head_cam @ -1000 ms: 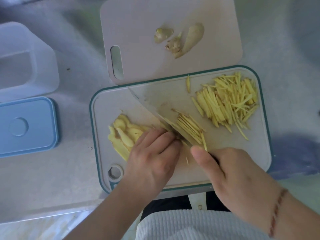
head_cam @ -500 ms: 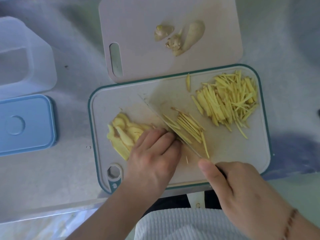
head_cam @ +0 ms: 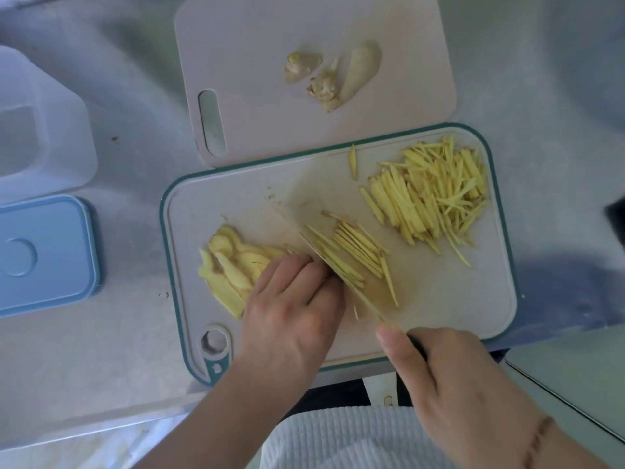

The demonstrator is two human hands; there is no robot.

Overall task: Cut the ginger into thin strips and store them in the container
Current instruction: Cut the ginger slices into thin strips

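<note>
On the teal-rimmed cutting board [head_cam: 449,306] lies a stack of ginger slices [head_cam: 230,265] at the left. My left hand [head_cam: 294,316] presses down on the slices' right end, fingers curled. My right hand [head_cam: 443,377] grips the handle of a knife [head_cam: 304,231], whose blade runs diagonally beside my left fingertips. Fresh thin strips [head_cam: 355,252] lie just right of the blade. A bigger pile of ginger strips [head_cam: 433,194] fills the board's far right corner. The clear container [head_cam: 40,130] stands at the far left, and its blue lid [head_cam: 44,255] lies in front of it.
A second pale cutting board [head_cam: 253,62] lies behind the first one, with ginger scraps and peel [head_cam: 328,76] on it. Everything rests on a grey metal counter [head_cam: 135,333]. My white ribbed top shows at the bottom edge.
The knife blade has come down lower and nearer my left fingertips, and my right hand has drawn back toward me. A few more strips lie beside the blade.
</note>
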